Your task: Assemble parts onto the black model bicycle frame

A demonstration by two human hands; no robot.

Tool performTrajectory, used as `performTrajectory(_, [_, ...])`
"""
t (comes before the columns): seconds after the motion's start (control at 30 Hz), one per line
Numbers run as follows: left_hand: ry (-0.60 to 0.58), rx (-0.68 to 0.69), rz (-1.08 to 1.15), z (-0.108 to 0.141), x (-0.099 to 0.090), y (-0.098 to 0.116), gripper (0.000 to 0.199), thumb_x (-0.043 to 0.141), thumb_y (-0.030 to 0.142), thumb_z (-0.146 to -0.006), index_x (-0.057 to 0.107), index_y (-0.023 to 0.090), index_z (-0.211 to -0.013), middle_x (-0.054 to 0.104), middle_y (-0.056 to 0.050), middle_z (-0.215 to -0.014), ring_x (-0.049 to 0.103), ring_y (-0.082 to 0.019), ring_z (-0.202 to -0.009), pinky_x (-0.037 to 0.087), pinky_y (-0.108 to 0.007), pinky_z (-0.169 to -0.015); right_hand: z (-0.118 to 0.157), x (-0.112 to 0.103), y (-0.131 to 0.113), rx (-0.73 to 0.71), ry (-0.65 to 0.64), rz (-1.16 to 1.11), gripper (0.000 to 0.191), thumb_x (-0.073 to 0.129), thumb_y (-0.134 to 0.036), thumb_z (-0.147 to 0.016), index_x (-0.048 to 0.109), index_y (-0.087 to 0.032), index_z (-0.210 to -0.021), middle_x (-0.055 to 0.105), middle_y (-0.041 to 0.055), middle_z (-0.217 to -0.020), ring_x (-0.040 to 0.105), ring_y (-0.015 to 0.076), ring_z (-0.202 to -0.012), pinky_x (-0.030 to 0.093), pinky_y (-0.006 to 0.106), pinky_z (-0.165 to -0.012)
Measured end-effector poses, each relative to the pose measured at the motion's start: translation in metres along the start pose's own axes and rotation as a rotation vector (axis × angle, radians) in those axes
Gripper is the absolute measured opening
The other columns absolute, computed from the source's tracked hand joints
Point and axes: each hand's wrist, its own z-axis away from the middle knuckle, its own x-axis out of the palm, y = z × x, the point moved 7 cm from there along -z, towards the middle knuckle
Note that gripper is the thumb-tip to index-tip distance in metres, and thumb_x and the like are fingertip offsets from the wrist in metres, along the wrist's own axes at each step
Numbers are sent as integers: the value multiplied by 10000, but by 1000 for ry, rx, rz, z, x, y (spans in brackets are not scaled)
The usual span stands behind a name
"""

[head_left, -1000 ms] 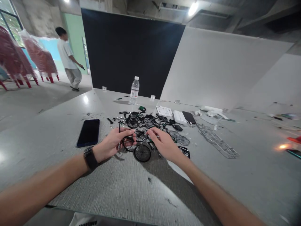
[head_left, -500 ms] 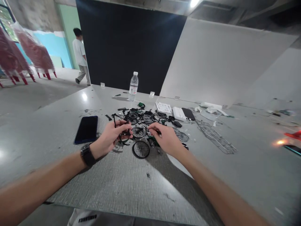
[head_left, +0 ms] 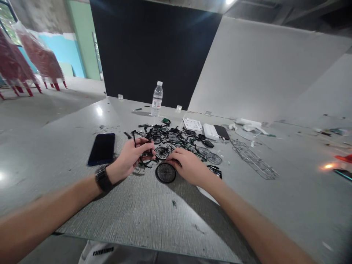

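Note:
My left hand (head_left: 132, 154), wearing a black watch (head_left: 103, 179), is closed around a thin black part (head_left: 134, 139) that looks like a piece of a model bicycle. The fingers hide most of it. A dark green curved part (head_left: 145, 164) shows just below these fingers. My right hand (head_left: 188, 165) has its fingers drawn together at the upper edge of a black spoked wheel (head_left: 165, 173); its fingertips are partly hidden. Behind it lies a second spoked wheel (head_left: 162, 153). A pile of model bicycle parts (head_left: 176, 137) spreads beyond both hands.
A phone (head_left: 101, 149) lies left of my left hand. The water bottle (head_left: 157, 99) stands behind the parts. To the right are printed sheets (head_left: 192, 124), a white box-like device (head_left: 210, 132), a grey wheel (head_left: 210, 156) and a grey plastic sprue frame (head_left: 254, 159).
My right hand has moved left and down to the front wheel. My left hand stays in place with the black part. The person at the back left is gone from view.

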Motion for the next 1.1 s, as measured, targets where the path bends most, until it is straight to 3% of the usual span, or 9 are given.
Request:
performTrajectory(0.13, [-9,9,-12,0,0,-1,272,826,306,-780,653,137,-903,689,-41,-810,687,-153,-759,611,-308,-743,3,-15,10,11,32,-29,256,508,-194,-981,760,-226,-1012,704,103,-1019,642,259,-930,504,417,-802])
performTrajectory(0.27, [1,1,-12,0,0,-1,277,826,296,-782,643,137,-916,687,-37,-801,684,-152,-749,613,-316,-749,10,-23,10,-57,-65,-95,229,535,-233,-978,759,-268,-1016,735,66,-1017,655,244,-923,493,405,-811])
performTrajectory(0.47, [30,17,-23,1,0,2,274,836,311,-761,647,144,-869,686,-28,-783,678,-141,-715,594,-289,-719,14,-16,-2,-90,-152,-216,225,542,-259,-974,761,-297,-1009,759,40,-1029,666,244,-953,497,402,-831])
performTrajectory(0.7, [46,6,-28,2,0,2,281,841,305,-748,650,145,-878,689,-32,-792,685,-151,-725,600,-310,-733,15,-29,12,-47,-93,-132,215,529,-274,-978,744,-272,-977,748,60,-1005,654,246,-909,485,402,-791])
performTrajectory(0.93, [29,17,-46,1,-1,0,252,818,299,-781,662,140,-899,687,-35,-808,685,-153,-755,608,-310,-746,19,-29,17,-13,-184,-229,155,623,-259,-887,777,-278,-880,761,51,-881,665,220,-741,480,340,-619])
performTrajectory(1.1, [29,25,-43,2,1,1,258,826,298,-770,666,136,-891,686,-36,-806,676,-149,-741,612,-315,-745,21,-21,17,7,-251,-157,239,587,-179,-868,788,-287,-939,776,36,-897,678,213,-717,484,329,-588])
